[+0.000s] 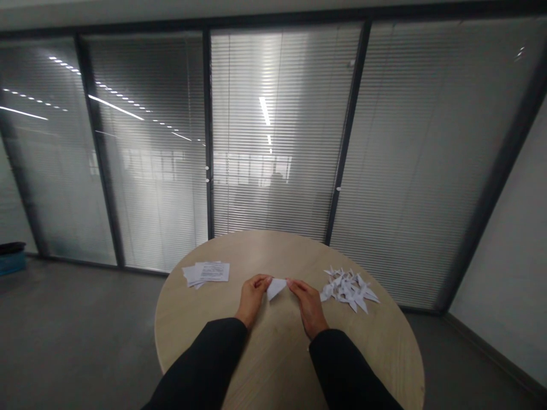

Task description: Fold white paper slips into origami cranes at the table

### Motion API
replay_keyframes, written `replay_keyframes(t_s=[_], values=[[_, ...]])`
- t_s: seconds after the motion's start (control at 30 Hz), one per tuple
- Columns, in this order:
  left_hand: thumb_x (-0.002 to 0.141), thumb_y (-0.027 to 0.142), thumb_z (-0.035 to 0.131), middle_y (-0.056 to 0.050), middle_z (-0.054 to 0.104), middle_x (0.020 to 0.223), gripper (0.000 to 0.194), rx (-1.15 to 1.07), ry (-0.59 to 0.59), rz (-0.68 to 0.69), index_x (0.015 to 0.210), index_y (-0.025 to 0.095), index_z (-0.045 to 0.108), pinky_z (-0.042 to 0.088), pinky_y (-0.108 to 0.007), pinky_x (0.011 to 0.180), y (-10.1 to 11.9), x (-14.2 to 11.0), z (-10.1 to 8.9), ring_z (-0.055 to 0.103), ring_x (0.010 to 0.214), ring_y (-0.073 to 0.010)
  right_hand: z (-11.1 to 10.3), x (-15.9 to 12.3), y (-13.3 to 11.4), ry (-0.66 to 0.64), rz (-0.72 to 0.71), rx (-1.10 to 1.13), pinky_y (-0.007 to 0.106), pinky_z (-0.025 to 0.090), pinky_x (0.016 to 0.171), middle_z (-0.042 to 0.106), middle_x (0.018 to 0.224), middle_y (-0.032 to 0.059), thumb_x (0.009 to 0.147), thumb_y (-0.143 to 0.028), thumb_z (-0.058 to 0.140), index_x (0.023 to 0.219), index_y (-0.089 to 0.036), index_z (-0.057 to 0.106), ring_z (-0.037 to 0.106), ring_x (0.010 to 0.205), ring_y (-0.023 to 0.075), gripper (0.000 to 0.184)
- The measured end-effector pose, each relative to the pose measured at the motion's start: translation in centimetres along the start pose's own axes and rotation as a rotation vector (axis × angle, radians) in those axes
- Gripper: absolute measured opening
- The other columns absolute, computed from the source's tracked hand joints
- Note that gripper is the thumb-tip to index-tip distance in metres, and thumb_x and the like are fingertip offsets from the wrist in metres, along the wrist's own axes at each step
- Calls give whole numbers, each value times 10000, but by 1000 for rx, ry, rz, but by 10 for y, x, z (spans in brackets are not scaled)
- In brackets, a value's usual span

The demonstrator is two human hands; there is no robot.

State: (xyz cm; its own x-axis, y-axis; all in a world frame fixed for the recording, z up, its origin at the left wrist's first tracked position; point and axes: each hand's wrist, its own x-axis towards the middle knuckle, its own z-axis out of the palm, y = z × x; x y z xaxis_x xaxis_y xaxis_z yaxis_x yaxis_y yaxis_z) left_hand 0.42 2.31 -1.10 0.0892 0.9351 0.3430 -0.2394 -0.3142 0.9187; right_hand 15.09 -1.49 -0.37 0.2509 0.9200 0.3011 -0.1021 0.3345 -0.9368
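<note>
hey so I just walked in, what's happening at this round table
Someone is holding a small folded white paper by its edges, between the left hand and the right hand, over the round table. A few printed sheets lie to the left, and a pile of pointed folded paper pieces sits to the right.

I see sheets (216, 272) on the left of the worktop (265, 250), folded papers (349, 291) on its right, the triangle (276, 289) between them, and the partition (282, 131) behind it.
</note>
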Motion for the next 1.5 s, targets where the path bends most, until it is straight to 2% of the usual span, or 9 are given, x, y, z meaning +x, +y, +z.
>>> replay_keyframes(t_s=[0.2,0.37,0.53,0.73,0.9,1.03,1.2,1.37,1.5], values=[[715,419,604,-80,687,725,324,279,-11,76,775,112,687,433,-270,639,-1,2,-7,599,681,-181,-2,4,5,-42,-82,-213,320,486,709,703,771,71,653,-464,680,761,-152,689,637,756,232,330],[741,410,565,-81,687,734,326,380,-98,76,780,112,693,421,-265,642,-4,2,-8,588,682,-177,-1,6,13,-133,-146,-357,334,480,732,710,844,100,686,-484,640,821,-156,699,639,798,243,359],[747,422,560,-71,673,726,337,411,-150,78,778,113,692,396,-246,623,-3,0,-6,571,679,-164,-4,8,17,-109,-169,-456,346,479,696,709,752,102,674,-483,639,722,-151,699,640,719,244,341],[666,520,612,-42,626,626,441,331,-225,-87,735,89,673,353,-225,540,-8,2,-7,526,569,-130,-8,11,19,-84,-118,-384,330,489,657,718,726,94,642,-506,661,732,-149,713,647,694,240,372],[607,602,624,-39,618,555,513,275,-258,-199,653,92,660,373,-228,524,-9,3,-10,523,514,-124,-8,12,24,-86,-47,-340,297,467,607,706,680,78,641,-427,663,702,-144,713,629,646,216,294],[560,618,658,-49,630,540,537,235,-277,-312,659,90,658,396,-237,498,-7,2,-11,554,493,-139,-7,12,26,-73,-22,-345,274,435,583,677,626,53,627,-369,653,675,-141,703,591,602,185,238],[483,570,743,-70,657,569,520,111,-338,-445,649,86,651,486,-295,557,-11,2,-13,617,531,-181,-8,13,27,-75,-10,-354,254,398,538,624,549,16,615,-353,630,628,-144,686,534,539,151,216],[538,464,774,-89,689,651,440,33,-408,-494,715,72,679,522,-317,657,-14,1,-19,663,638,-203,-11,16,30,-54,9,-339,256,400,530,620,552,16,603,-367,636,644,-144,687,526,530,151,232],[547,432,779,-98,694,668,402,28,-438,-518,685,68,680,525,-330,685,-10,0,-22,667,654,-208,-13,19,34,-49,18,-307,258,409,530,618,560,23,603,-374,642,637,-139,686,530,535,153,242]])
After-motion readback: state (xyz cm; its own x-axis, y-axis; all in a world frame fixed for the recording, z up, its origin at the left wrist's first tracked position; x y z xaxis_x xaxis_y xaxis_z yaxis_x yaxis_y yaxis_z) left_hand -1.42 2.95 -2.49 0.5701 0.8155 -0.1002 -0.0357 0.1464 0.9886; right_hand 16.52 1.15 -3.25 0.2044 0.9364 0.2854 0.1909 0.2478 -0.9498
